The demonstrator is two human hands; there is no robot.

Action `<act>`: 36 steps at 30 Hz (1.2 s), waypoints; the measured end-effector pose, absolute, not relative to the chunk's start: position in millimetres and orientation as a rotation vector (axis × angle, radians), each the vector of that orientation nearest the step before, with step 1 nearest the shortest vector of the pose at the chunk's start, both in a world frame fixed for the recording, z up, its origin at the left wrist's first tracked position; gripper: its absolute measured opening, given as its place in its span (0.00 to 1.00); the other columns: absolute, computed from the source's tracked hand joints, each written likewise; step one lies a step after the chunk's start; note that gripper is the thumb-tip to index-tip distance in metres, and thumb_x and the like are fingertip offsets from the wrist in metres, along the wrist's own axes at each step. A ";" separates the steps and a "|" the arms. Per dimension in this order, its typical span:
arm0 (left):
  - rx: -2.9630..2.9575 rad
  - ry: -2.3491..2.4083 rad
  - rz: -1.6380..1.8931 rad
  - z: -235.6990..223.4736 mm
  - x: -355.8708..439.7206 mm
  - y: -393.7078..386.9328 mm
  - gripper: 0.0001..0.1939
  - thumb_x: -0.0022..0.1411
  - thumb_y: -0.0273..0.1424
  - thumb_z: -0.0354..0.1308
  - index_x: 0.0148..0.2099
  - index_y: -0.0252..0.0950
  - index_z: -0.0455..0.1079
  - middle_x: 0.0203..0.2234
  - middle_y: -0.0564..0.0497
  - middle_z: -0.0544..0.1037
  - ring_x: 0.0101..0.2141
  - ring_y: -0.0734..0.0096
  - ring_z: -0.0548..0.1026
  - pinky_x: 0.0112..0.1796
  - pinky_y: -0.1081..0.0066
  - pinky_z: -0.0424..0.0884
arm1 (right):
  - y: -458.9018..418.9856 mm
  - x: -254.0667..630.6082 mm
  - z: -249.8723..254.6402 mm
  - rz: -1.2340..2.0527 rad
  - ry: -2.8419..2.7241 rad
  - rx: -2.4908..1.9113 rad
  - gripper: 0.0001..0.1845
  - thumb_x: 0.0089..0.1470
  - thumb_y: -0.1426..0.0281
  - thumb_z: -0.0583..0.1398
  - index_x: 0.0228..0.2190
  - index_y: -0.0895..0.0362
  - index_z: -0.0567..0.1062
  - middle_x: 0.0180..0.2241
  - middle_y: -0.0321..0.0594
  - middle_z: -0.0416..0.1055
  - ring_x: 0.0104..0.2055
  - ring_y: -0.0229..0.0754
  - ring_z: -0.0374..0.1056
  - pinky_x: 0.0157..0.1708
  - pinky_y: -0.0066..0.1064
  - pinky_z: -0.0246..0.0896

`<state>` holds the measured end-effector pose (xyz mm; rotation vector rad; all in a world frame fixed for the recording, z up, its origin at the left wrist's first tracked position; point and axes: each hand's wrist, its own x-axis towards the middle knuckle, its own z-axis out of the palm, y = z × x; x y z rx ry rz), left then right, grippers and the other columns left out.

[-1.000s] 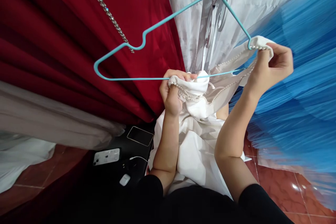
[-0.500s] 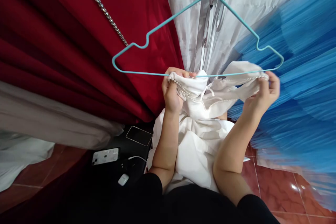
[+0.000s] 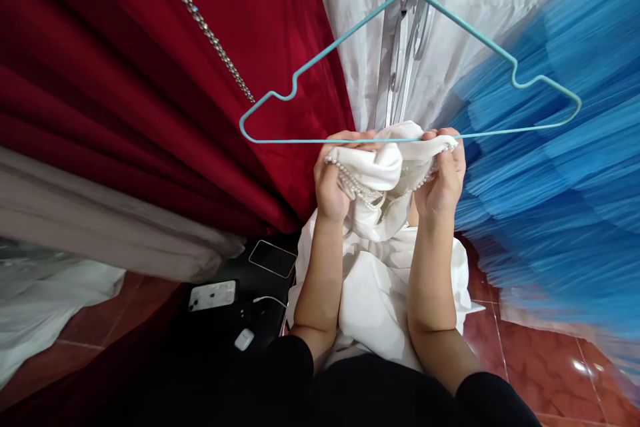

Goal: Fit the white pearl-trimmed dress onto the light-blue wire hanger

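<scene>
A white garment (image 3: 377,287) with pearl-beaded edging spreads over my lap, its upper part raised between my hands. My left hand (image 3: 334,180) grips the beaded edge on the left, thumb toward me and fingers behind the cloth. On the right, my right hand (image 3: 443,177) pinches another stretch of the beaded edge, with some fingers hidden behind the fabric. A light blue hanger (image 3: 345,42) hangs in front of me, its bottom bar level with my fingers and the garment's top. Whether the bar touches the cloth I cannot tell.
Red drapery (image 3: 280,27) with a rhinestone strand (image 3: 210,35) hangs at left, blue tulle (image 3: 545,167) at right. A metal frame (image 3: 397,60) stands behind the hanger. Beside my left arm, a black surface holds a white phone (image 3: 213,295), a dark-screened phone (image 3: 273,259) and a small white case (image 3: 244,339).
My right hand has moved left toward my left hand, bringing its beaded edge along, so the stretched cloth now bunches between them. The hanger appears farther right in view.
</scene>
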<state>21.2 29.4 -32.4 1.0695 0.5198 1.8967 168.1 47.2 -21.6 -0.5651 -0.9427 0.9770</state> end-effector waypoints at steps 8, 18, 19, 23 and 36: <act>0.919 1.352 2.438 -30.4 -77.1 22.9 0.13 0.47 0.16 0.50 0.34 0.31 0.71 0.25 0.54 0.67 0.27 0.76 0.65 0.30 0.74 0.60 | 45.6 179.2 -16.7 0.910 -1.012 -0.609 0.17 0.52 0.51 0.65 0.36 0.49 0.73 0.36 0.36 0.76 0.43 0.41 0.74 0.51 0.40 0.72; 1.447 1.614 2.091 33.9 -104.8 47.5 0.11 0.51 0.12 0.53 0.31 0.31 0.70 0.16 0.61 0.62 0.17 0.81 0.57 0.22 0.75 0.50 | 53.9 186.6 -13.9 0.924 -1.000 -0.559 0.17 0.49 0.52 0.68 0.34 0.50 0.74 0.34 0.35 0.75 0.39 0.40 0.73 0.48 0.38 0.72; 1.496 1.566 2.135 39.8 -98.3 50.2 0.12 0.51 0.11 0.53 0.31 0.30 0.70 0.17 0.61 0.63 0.18 0.82 0.57 0.22 0.75 0.50 | 52.7 185.2 -14.5 0.932 -0.996 -0.545 0.17 0.49 0.53 0.68 0.34 0.50 0.74 0.34 0.35 0.75 0.38 0.40 0.73 0.49 0.38 0.72; 1.745 1.337 2.173 64.2 -68.9 56.0 0.14 0.54 0.07 0.56 0.36 0.29 0.73 0.22 0.58 0.65 0.22 0.83 0.59 0.25 0.77 0.52 | 49.4 182.4 -16.7 0.913 -0.997 -0.569 0.17 0.50 0.53 0.67 0.34 0.50 0.73 0.34 0.36 0.74 0.40 0.41 0.73 0.49 0.38 0.72; 1.120 0.925 1.518 -7.5 11.4 20.5 0.13 0.67 0.40 0.60 0.42 0.35 0.78 0.33 0.46 0.82 0.33 0.69 0.80 0.34 0.73 0.75 | 45.1 178.8 -12.2 0.884 -1.061 -0.745 0.24 0.51 0.43 0.61 0.35 0.49 0.68 0.37 0.39 0.74 0.45 0.46 0.73 0.50 0.44 0.72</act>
